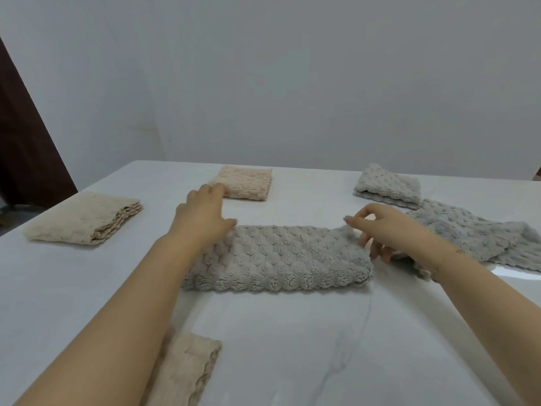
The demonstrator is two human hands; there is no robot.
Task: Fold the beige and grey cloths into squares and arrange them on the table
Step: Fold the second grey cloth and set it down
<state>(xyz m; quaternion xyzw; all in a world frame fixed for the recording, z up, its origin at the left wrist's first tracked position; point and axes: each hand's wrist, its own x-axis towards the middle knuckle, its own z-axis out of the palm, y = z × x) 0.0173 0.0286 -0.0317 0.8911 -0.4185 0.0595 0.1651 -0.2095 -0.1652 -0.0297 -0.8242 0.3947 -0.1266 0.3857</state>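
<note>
Head view: grey cloth [278, 257] lies on the table [292, 347] as a long band, already folded lengthwise, stretched between both hands. Left hand [202, 218] rests flat, fingers relaxed, on the band's left end, pinning it, not gripping. Right hand [380, 230] pinches the band's far right corner w/ thumb and forefinger, other fingers loosely spread beside the end. Judged step: mid-fold, band about to be halved into a square. Next move prob needs the right end lifted and carried over to the left hand, edges lined up, then pressed flat.

Just right of the right hand: an unfolded grey cloth [474, 238], partly behind the wrist, so its full shape is unclear. Beyond that hand, a folded grey square [388, 186]. Beyond the left hand, a folded beige square [243, 183], fingertips near or touching it, can't tell. Left of it, another beige stack [85, 221]. Under the left forearm, a beige cloth [187, 367], cut off by the frame edge.
</note>
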